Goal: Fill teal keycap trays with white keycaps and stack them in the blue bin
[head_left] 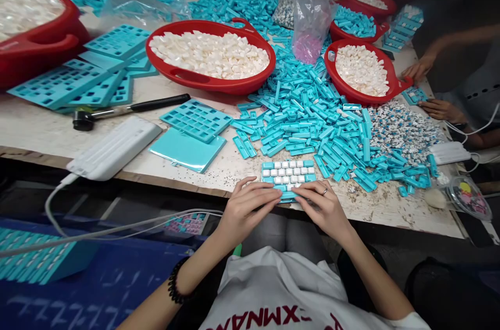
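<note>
A small toy keyboard lies at the table's front edge, with white keys in the middle and turquoise keys at its sides and near row. My left hand holds its near left corner, fingers together over the lowest row. At the near right, my right hand, with a ring on one finger, grips the same keyboard with fingertips on the turquoise keys. The undersides of both thumbs and the keyboard's near edge are partly hidden. Just beyond it spreads a heap of long turquoise keycaps.
Red basins of white keycaps stand beyond. Left are a hammer, a white power bank and turquoise frames. Tiny switches are heaped to the right, near a co-worker's hands. A cable hangs off the left edge.
</note>
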Demonstrator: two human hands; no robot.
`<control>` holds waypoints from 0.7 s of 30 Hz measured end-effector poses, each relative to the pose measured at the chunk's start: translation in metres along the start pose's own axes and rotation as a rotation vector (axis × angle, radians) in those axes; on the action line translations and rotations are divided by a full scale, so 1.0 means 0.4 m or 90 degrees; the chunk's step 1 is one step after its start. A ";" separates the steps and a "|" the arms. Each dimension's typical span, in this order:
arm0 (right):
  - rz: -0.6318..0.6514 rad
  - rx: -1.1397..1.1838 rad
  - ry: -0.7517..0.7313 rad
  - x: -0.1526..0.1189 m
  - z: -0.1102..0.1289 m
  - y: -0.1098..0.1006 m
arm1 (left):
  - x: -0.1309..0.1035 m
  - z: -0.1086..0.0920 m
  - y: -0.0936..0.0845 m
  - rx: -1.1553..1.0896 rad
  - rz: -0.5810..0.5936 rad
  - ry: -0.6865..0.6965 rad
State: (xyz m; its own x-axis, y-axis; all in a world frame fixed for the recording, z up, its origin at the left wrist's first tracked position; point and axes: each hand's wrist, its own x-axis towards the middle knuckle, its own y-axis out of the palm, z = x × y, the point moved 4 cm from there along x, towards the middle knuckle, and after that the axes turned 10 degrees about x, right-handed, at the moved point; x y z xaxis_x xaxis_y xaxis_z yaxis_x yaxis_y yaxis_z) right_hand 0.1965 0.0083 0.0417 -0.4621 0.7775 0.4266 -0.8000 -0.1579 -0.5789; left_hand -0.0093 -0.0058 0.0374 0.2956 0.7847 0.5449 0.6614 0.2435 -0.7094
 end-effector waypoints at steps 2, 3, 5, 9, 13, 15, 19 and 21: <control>-0.005 0.002 -0.003 -0.002 -0.001 0.002 | -0.003 0.002 0.001 0.009 -0.005 0.011; -0.004 0.005 -0.003 -0.003 -0.002 0.002 | -0.005 0.003 0.001 0.015 -0.007 0.018; -0.002 0.010 -0.003 -0.006 -0.005 0.003 | -0.009 0.004 0.003 0.025 -0.010 0.029; 0.001 0.005 -0.011 -0.012 -0.008 0.004 | -0.018 -0.001 0.005 0.024 -0.023 0.043; 0.009 0.003 -0.006 -0.012 -0.004 0.001 | -0.025 -0.010 0.009 -0.006 -0.029 0.043; 0.016 0.006 0.003 -0.009 0.000 -0.001 | -0.027 -0.013 0.012 -0.022 -0.024 0.040; 0.039 0.011 0.016 -0.005 0.005 -0.002 | -0.024 -0.015 0.012 -0.042 -0.023 0.045; 0.036 0.024 0.014 -0.008 0.004 -0.006 | -0.018 -0.016 0.008 -0.040 -0.031 0.039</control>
State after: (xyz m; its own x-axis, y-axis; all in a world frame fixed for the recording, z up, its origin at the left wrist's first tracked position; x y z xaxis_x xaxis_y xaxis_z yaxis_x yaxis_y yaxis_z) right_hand 0.1994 0.0052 0.0427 -0.4993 0.7796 0.3781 -0.7865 -0.2247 -0.5753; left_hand -0.0047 -0.0144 0.0341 0.3027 0.7362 0.6053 0.7170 0.2425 -0.6535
